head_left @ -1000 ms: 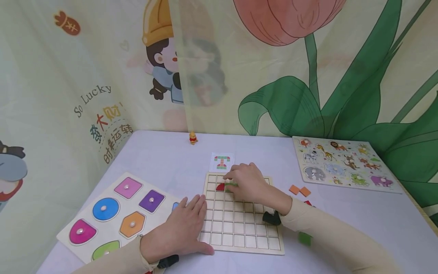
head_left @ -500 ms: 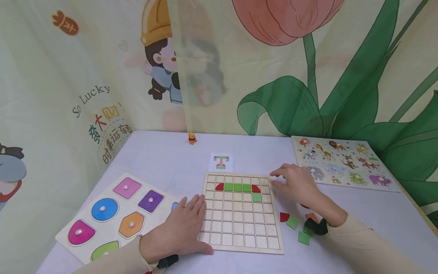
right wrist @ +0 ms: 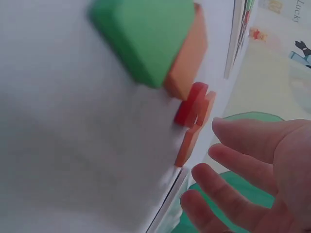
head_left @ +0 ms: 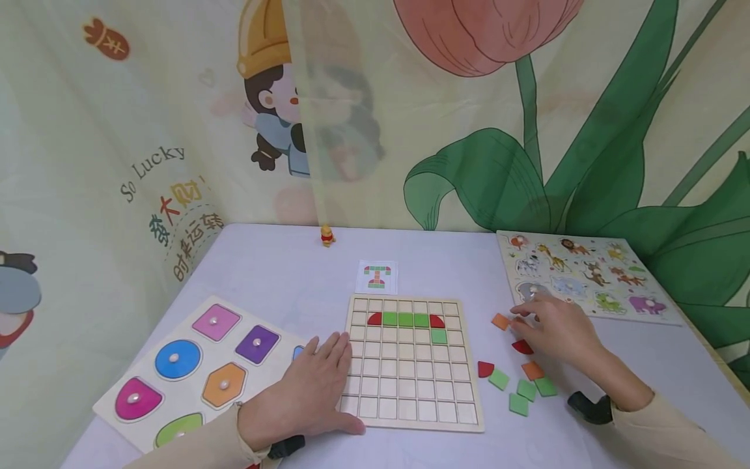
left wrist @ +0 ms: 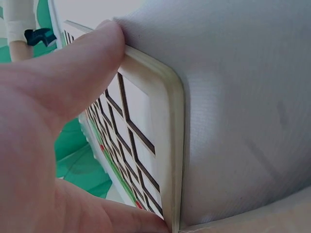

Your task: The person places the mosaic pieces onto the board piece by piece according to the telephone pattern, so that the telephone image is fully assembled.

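Observation:
My left hand (head_left: 305,394) rests flat along the left side of the wooden grid board (head_left: 410,419), fingers straight. In the left wrist view its thumb (left wrist: 82,77) lies over the board's rim. Red quarter-round tiles (head_left: 436,321) and green square tiles (head_left: 405,320) form a row near the board's top, with one green tile (head_left: 438,336) below the right end. My right hand (head_left: 559,329) hovers over loose tiles, loosely bent and holding nothing visible. Nearest its fingertips are an orange tile (head_left: 500,321) and a red quarter-round tile (head_left: 523,346); the right wrist view shows a second orange tile (right wrist: 188,145) there.
Behind the board lies a pattern card (head_left: 377,277). More green tiles (head_left: 518,404), an orange tile (head_left: 532,370) and a red tile (head_left: 485,369) lie to its right. A shape puzzle (head_left: 187,339) sits left, an animal puzzle (head_left: 592,277) back right, a small bear figurine (head_left: 327,236) at the rear.
My right hand has left the board, moving right to the loose tiles and uncovering the red and green row with the green tile below. The left hand stays put.

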Tool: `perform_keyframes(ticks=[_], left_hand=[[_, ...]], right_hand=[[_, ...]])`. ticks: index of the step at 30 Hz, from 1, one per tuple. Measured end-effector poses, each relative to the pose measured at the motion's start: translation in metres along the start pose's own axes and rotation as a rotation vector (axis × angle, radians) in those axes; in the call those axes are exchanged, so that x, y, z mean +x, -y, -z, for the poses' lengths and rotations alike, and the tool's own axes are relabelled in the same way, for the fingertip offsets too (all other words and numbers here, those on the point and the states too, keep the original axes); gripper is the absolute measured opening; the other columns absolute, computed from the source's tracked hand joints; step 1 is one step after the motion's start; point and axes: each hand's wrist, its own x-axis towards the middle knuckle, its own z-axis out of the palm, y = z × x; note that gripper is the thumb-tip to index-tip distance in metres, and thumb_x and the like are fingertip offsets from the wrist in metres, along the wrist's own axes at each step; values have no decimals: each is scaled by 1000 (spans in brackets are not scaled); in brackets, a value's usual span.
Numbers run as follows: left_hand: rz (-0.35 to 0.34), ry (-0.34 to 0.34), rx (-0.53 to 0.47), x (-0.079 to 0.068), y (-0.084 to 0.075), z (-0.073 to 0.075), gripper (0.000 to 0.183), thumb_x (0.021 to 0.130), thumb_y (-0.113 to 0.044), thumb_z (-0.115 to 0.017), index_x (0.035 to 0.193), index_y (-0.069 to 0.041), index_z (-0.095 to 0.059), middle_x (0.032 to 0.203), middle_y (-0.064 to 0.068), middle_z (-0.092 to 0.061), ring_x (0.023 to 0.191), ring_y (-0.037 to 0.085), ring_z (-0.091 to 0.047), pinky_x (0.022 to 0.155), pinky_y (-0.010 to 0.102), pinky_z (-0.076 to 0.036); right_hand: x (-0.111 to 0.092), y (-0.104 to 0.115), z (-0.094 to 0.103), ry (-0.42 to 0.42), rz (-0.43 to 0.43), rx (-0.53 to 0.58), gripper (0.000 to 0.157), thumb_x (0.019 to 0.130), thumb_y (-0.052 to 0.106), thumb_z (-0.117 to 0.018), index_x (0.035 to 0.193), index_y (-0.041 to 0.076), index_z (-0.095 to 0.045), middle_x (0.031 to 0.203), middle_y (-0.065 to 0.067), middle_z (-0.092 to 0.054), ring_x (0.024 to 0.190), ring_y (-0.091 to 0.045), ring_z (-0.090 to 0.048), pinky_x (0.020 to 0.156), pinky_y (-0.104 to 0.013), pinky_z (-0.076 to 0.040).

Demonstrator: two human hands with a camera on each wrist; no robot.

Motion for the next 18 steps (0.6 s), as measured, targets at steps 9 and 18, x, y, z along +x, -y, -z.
perform_keyframes(ticks=[9, 18], left_hand=[[6, 2, 1, 0, -1, 1, 122, 75, -88, -59, 155, 2, -39, 166, 19, -34, 155, 33, -33, 122, 54, -33], [18, 16, -17, 1, -1, 1, 124, 75, -88, -61, 156, 2, -38, 166, 19, -33, 156, 33, -32, 123, 54, -32]], right_hand=[[-27, -17, 6, 62, -54, -18, 28, 83, 21, -83, 108, 10, -80, 98, -9, -76, 80, -21, -63, 61, -32, -50], [-61, -10, 2, 59, -115, 21, 35, 77, 30, -89, 106, 11, -81, 93, -1, -73, 82, -18, -60, 65, -30, -47]])
